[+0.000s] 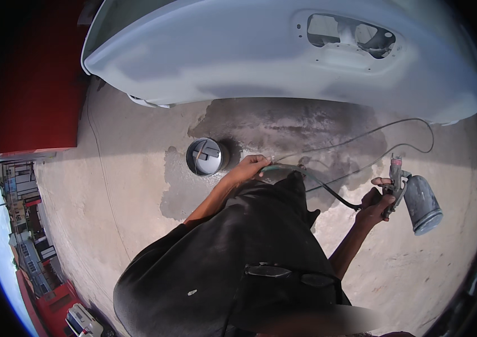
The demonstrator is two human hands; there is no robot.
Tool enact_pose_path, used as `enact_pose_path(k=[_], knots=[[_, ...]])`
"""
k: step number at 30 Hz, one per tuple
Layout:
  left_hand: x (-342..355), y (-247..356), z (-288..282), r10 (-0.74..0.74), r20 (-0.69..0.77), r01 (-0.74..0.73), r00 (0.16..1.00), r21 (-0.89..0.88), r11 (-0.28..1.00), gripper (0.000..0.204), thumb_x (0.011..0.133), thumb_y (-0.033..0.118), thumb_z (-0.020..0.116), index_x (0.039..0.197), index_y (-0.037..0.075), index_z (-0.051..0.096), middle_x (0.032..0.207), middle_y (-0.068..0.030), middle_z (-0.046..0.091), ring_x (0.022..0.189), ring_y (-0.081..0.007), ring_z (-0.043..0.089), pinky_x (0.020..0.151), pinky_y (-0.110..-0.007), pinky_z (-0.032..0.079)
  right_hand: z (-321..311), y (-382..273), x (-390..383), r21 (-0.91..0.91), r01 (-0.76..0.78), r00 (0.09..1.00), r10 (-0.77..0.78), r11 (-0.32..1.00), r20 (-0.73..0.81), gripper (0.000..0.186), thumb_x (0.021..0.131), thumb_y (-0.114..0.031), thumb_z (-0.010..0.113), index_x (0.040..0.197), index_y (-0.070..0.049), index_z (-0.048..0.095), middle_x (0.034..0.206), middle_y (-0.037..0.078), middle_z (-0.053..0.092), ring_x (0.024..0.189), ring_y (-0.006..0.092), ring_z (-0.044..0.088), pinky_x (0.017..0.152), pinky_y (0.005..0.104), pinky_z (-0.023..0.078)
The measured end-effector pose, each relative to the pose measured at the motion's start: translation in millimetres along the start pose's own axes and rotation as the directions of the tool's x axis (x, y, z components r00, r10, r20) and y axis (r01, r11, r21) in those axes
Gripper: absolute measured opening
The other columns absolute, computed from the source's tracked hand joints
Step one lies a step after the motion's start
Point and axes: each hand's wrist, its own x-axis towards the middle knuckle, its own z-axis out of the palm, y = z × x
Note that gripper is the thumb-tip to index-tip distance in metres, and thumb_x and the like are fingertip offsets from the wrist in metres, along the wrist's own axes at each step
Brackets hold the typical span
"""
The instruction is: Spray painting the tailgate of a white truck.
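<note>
My right hand [375, 206] is closed around the handle of a spray gun [397, 182], out to the right of my body. A grey paint cup [422, 205] hangs on the gun's right side. From the handle a dark air hose [331, 191] runs left across my front. My left hand [252, 167] pinches that hose in front of me, where it looks greenish. Beyond both hands stands a vehicle body panel [238, 62], patchy in pale grey and white, with an irregular cut-out [351, 36] toward its right.
A round metal bucket [207, 157] with a stick and dark pieces inside stands on the concrete floor [137, 135], left of my left hand. A wet patch [283, 121] spreads below the panel. Hose loops [426, 135] lie at right. A red wall [31, 84] rises at far left.
</note>
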Motion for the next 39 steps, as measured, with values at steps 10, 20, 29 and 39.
enact_pose_path(k=[10, 20, 29, 39], knots=[[-36, -114, -189, 0.032, -0.147, -0.022, 0.989, 0.067, 0.997, 0.04, 0.101, 0.048, 0.061, 0.09, 0.01, 0.068, 0.064, 0.0047, 0.055, 0.048, -0.0036, 0.04, 0.044, -0.023, 0.026, 169, -18, -149, 0.042, 0.002, 0.967, -0.012, 0.999, 0.254, 0.055, 0.09, -0.055, 0.071, 0.101, -0.002, 0.06, 0.076, -0.003, 0.054, 0.06, 0.0037, 0.044, 0.054, 0.0195, 0.032], [-47, -159, -232, 0.016, -0.047, -0.016, 0.999, 0.006, 1.0, 0.033, 0.101, 0.041, 0.063, 0.093, 0.009, 0.069, 0.068, 0.005, 0.058, 0.055, -0.0039, 0.046, 0.05, -0.022, 0.032, 211, -58, -206, -0.112, 0.125, 0.919, -0.072, 0.986, 0.388, 0.043, 0.094, -0.041, 0.071, 0.099, 0.001, 0.062, 0.079, 0.0, 0.062, 0.07, 0.0085, 0.054, 0.064, 0.0217, 0.042], [-44, -166, -228, -0.068, 0.005, 0.067, 0.998, 0.064, 0.996, 0.037, 0.097, 0.044, 0.067, 0.099, 0.007, 0.072, 0.076, 0.0027, 0.062, 0.062, -0.0058, 0.05, 0.053, -0.023, 0.036, 208, -21, -221, 0.004, 0.029, 0.967, -0.028, 1.0, -0.253, 0.04, 0.099, -0.039, 0.066, 0.103, 0.001, 0.063, 0.082, 0.003, 0.059, 0.08, 0.0139, 0.055, 0.077, 0.0294, 0.042], [-60, -177, -280, -0.049, -0.036, 0.059, 0.998, 0.37, 0.927, 0.047, 0.098, 0.049, 0.062, 0.105, 0.004, 0.074, 0.075, 0.0017, 0.061, 0.056, -0.0065, 0.045, 0.05, -0.025, 0.032, 248, 5, -249, -0.106, 0.038, 0.95, -0.003, 0.994, 0.311, 0.021, 0.093, -0.024, 0.073, 0.093, -0.004, 0.068, 0.068, -0.005, 0.056, 0.062, 0.0053, 0.047, 0.057, 0.0269, 0.039]])
